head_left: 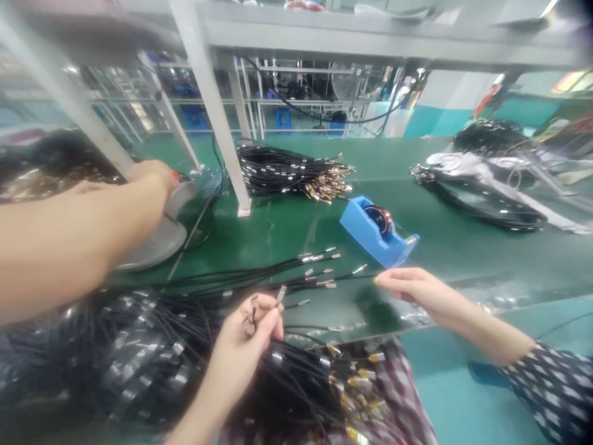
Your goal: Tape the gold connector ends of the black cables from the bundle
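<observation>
My left hand (252, 330) is closed round a few black cables, their silvery connector ends (281, 293) poking out between thumb and fingers. Further right, my right hand (417, 287) pinches the yellowish tip of a thin black cable (354, 277), its fingers pressed together. Several loose black cables (259, 272) with metal ends lie on the green tabletop (296, 228) behind my left hand. Below it, a large heap of black cables (296, 377) with gold-coloured ends spreads over the table edge and a checked cloth (403, 383). A blue tape dispenser (377, 238) stands just beyond my right hand.
Another person's bare arm (83, 228) reaches in from the left, over a grey object (157, 247). A bundle of black cables (282, 173) lies behind a white shelf post (213, 105). Coiled black cable (486, 204) and white material (482, 170) rest at the right. A shelf (370, 43) spans overhead.
</observation>
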`<state>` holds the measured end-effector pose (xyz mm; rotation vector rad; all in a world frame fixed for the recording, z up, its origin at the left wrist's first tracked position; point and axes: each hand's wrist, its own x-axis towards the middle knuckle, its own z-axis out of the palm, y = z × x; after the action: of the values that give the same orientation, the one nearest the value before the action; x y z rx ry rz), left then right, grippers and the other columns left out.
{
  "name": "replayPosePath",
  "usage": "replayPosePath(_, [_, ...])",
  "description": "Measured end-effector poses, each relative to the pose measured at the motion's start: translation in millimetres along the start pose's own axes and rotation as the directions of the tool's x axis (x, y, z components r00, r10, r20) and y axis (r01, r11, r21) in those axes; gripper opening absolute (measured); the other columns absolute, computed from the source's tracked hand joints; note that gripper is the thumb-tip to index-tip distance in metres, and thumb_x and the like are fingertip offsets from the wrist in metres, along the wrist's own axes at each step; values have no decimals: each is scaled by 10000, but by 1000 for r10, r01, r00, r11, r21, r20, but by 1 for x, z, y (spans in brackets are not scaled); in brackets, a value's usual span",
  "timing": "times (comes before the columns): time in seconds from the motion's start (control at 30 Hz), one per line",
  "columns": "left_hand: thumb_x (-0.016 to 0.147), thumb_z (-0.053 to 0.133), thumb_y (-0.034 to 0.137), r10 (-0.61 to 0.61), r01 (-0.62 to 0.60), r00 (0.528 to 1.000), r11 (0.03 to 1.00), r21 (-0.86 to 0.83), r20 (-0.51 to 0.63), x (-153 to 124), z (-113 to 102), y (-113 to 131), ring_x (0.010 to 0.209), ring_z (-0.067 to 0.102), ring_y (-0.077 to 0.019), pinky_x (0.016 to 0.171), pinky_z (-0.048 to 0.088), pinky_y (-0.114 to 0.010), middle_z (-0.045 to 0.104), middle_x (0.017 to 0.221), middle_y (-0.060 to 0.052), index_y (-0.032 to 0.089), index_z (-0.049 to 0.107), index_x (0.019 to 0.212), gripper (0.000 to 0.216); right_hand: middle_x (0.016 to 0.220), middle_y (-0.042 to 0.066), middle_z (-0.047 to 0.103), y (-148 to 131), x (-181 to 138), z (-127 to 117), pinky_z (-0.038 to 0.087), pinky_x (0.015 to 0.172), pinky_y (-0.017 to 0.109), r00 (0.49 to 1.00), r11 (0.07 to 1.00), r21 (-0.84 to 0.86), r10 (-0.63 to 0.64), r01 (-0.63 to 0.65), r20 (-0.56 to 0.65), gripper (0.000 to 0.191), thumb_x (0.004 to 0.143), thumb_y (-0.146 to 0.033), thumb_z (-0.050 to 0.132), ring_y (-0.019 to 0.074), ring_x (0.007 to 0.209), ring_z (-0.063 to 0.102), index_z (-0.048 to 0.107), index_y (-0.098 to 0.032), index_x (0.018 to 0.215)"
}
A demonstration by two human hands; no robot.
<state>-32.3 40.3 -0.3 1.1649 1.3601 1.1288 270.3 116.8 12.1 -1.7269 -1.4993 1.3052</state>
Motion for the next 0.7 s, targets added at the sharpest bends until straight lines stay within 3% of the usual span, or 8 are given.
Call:
replayPosePath(0.1, [873,590,321,3,-2,1000,1000,19,-5,2,1,0,421,333,-64,408,214,-206,579,603,17,176,590,826,152,676,0,581,-25,-13,35,388,643,265,953,991,135,-60,20,296,323,735,-502,711,131,630,482,715,-180,743])
replayPosePath(0.27, [850,614,294,-20,21,999,999,25,-38,0,2,3,452,405,-87,425,270,-213,574,595,19,170,629,864,126,813,32,641,-52,-12,83,393,692,276,846,968,208,-225,139,484,323,830,-486,621,145,697,501,713,-177,794])
replayPosePath(0.47, [805,664,284,-20,27,997,995,92,-71,2,2,10,578,535,-136,561,440,-243,584,614,15,161,688,840,130,890,68,620,-57,-3,104,431,763,329,804,921,149,-388,361,450,306,887,-419,542,204,831,567,714,-171,840])
replayPosePath(0.7, [848,637,267,27,-21,999,985,171,-33,3,1,12,571,479,-123,550,403,-233,532,606,24,175,630,672,198,886,45,639,-59,-6,111,435,838,335,793,874,86,-472,479,385,249,933,-311,519,192,867,596,685,-191,792])
